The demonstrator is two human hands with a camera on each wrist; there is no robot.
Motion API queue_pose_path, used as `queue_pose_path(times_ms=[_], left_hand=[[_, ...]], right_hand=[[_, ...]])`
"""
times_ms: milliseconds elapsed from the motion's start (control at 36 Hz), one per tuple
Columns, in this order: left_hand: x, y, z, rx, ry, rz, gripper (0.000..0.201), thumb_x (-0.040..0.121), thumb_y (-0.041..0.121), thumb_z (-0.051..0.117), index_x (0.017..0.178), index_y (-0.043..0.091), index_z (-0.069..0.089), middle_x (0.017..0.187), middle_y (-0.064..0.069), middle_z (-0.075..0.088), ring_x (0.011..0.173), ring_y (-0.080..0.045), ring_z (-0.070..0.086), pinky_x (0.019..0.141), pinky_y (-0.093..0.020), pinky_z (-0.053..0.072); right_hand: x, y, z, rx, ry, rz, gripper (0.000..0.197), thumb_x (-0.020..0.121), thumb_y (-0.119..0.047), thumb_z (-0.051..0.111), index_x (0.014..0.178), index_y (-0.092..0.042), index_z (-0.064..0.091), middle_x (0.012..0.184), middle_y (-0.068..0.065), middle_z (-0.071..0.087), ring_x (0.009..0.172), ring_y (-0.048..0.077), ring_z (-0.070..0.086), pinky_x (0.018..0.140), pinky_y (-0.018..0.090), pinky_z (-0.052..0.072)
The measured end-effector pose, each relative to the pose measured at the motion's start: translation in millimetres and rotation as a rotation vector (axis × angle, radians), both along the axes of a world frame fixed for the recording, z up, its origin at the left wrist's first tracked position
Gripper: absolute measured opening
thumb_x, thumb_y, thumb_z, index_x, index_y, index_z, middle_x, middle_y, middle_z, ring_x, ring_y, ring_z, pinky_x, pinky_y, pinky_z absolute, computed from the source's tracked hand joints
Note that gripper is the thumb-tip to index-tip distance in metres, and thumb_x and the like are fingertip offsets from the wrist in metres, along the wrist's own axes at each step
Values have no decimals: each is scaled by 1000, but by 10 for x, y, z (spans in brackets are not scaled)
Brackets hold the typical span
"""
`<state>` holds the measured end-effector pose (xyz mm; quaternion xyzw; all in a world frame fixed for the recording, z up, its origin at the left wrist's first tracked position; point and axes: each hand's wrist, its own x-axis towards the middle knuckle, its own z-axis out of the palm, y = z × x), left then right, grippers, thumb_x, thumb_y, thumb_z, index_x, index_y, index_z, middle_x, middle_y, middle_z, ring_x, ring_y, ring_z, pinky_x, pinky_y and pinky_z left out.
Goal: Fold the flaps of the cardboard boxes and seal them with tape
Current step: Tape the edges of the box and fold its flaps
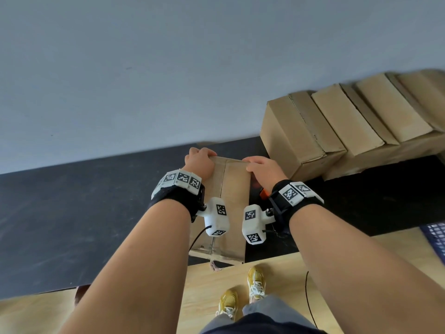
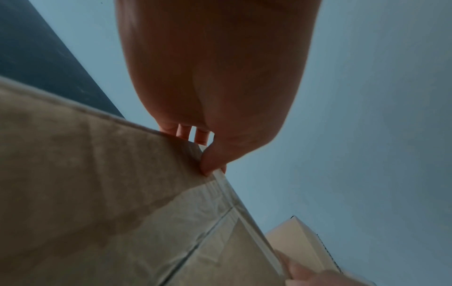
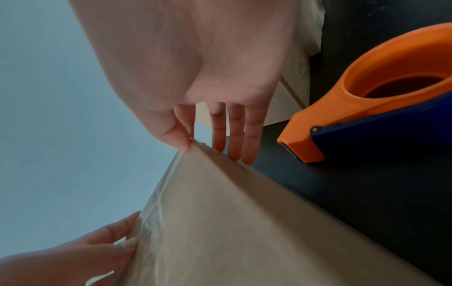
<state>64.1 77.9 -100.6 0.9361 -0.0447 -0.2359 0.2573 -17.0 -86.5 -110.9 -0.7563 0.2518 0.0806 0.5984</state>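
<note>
A closed cardboard box (image 1: 234, 189) lies on the black table (image 1: 72, 213), with clear tape along its middle seam (image 2: 203, 241). My left hand (image 1: 199, 160) grips its far left corner, thumb on the top face and fingers curled over the far edge (image 2: 205, 154). At the far right corner my right hand (image 1: 262, 167) holds on: its thumb pinches the edge (image 3: 183, 143) while the other fingers (image 3: 234, 145) lie down the box's right side. An orange and blue tape dispenser (image 3: 379, 96) rests on the table just right of the box, mostly hidden under my right wrist in the head view (image 1: 263, 194).
A stack of closed cardboard boxes (image 1: 337, 128) fills the table's back right, close to my right hand. A grey wall (image 1: 168, 68) runs behind the table. A blue crate (image 1: 435, 237) shows at the right edge. Wooden floor and my shoes (image 1: 256, 283) lie below the table's near edge.
</note>
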Motion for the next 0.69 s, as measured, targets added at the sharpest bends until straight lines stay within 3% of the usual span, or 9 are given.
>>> queue_pose_path(times_ms=[83, 194, 306, 389, 500, 611, 694], left_hand=[[21, -7, 2, 21, 12, 10, 45, 93, 9, 33, 131, 25, 49, 139, -8, 32, 132, -28, 29, 108, -44, 33], [20, 28, -30, 16, 21, 3, 45, 93, 11, 35, 133, 27, 48, 140, -8, 33, 133, -29, 29, 109, -47, 32], [18, 44, -23, 20, 12, -6, 45, 93, 12, 37, 133, 28, 48, 141, -7, 36, 132, -29, 31, 107, -47, 35], [29, 55, -11, 22, 21, -10, 42, 91, 12, 40, 130, 27, 50, 139, -5, 37, 128, -29, 37, 105, -46, 38], [77, 107, 31, 5, 49, -32, 37, 88, 16, 50, 124, 26, 51, 135, -5, 41, 117, -26, 50, 100, -44, 44], [109, 163, 34, -36, 82, -60, 38, 90, 21, 54, 128, 24, 51, 135, -7, 39, 105, -22, 55, 88, -30, 47], [80, 160, 14, -42, 57, -47, 40, 92, 19, 51, 132, 23, 48, 138, -7, 36, 112, -24, 52, 93, -31, 45]], right_hand=[[-7, -13, -38, 27, 7, -5, 29, 93, -11, 49, 112, -21, 69, 107, -3, 66, 93, 15, 62, 87, 35, 54], [-41, -10, -72, 43, -12, -19, 23, 98, -22, 56, 117, -20, 69, 111, -1, 68, 102, 18, 64, 88, 36, 56], [-30, -14, -68, 85, 6, -41, 21, 98, -20, 57, 115, -19, 69, 111, 1, 68, 100, 20, 64, 79, 32, 57], [-11, -21, -92, 91, 8, -54, 21, 96, -19, 59, 114, -17, 71, 113, 2, 69, 107, 25, 65, 90, 41, 57], [-19, -22, -112, 32, -12, -36, 24, 95, -22, 61, 116, -17, 71, 117, -1, 70, 111, 19, 64, 102, 43, 50], [-40, -9, -78, 47, -14, -38, 24, 98, -20, 58, 118, -16, 70, 117, -1, 68, 109, 19, 63, 97, 39, 53], [-42, -2, -70, 69, -8, -37, 23, 99, -19, 56, 118, -16, 69, 114, 2, 68, 107, 22, 64, 91, 38, 56]])
